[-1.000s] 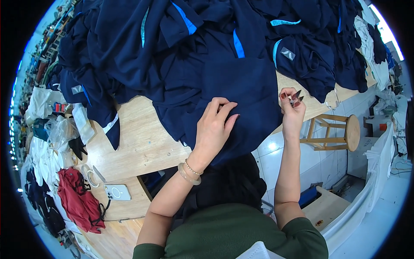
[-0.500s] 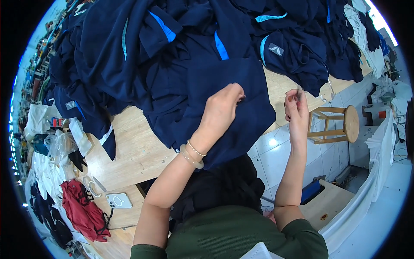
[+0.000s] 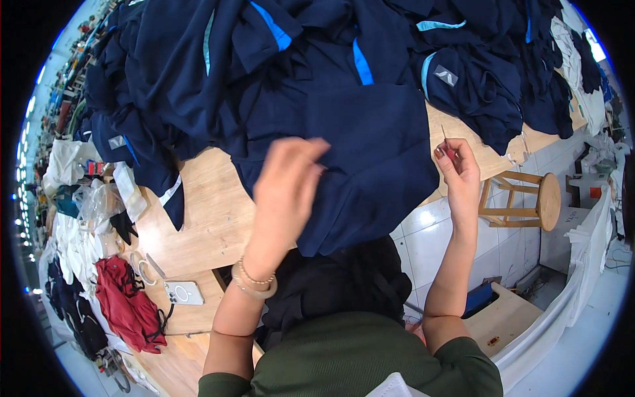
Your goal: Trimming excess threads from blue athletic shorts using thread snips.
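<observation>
A navy blue garment lies over the table edge in front of me, with a bright blue strip at its far part. My left hand, slightly blurred, is over the left side of this garment. Its fingers are apart and hold nothing I can see; whether it touches the cloth I cannot tell. At the garment's right edge, my right hand is raised and closed on a thin seam ripper. Its red handle is mostly hidden by the fingers, and its metal point sticks upward.
More navy garments with blue trim are heaped across the far side of the wooden table. Left of me lie a phone, a red cloth bag and white cloths. A wooden stool stands at right on the tiled floor.
My left hand has moved left and its fingers have spread. My right hand has turned, so the pointed tool now shows. The whole view has shifted slightly.
</observation>
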The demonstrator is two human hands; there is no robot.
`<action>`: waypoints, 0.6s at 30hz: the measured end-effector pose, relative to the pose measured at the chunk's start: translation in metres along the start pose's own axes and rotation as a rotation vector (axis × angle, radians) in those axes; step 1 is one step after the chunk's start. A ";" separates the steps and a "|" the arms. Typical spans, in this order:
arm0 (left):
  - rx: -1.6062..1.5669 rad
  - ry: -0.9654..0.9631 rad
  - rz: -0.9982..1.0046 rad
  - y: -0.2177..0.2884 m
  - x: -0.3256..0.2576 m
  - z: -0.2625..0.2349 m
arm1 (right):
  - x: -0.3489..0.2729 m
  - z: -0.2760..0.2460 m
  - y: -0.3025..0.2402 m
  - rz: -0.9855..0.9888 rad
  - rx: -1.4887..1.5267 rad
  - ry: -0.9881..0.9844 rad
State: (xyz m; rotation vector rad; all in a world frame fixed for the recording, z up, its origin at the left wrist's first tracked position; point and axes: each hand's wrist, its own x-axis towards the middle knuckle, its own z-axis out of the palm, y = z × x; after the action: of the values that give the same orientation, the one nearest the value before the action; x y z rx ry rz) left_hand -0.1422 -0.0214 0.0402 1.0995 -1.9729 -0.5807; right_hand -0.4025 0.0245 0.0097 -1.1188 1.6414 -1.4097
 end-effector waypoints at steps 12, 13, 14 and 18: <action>0.133 -0.091 0.084 -0.021 -0.017 0.051 | -0.006 0.021 -0.010 -0.001 0.071 -0.043; 0.161 -0.096 0.085 -0.021 -0.016 0.052 | -0.006 0.021 -0.011 -0.003 0.069 -0.043; 0.161 -0.095 0.085 -0.021 -0.015 0.052 | -0.006 0.021 -0.012 0.001 0.045 -0.051; 0.118 -0.087 0.142 -0.025 -0.010 0.052 | -0.006 0.025 -0.018 -0.005 0.044 -0.088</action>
State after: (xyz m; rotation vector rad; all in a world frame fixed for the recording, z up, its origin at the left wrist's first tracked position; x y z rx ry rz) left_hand -0.1690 -0.0249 -0.0113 1.0090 -2.1642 -0.4476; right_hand -0.3747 0.0200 0.0229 -1.1444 1.5398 -1.3735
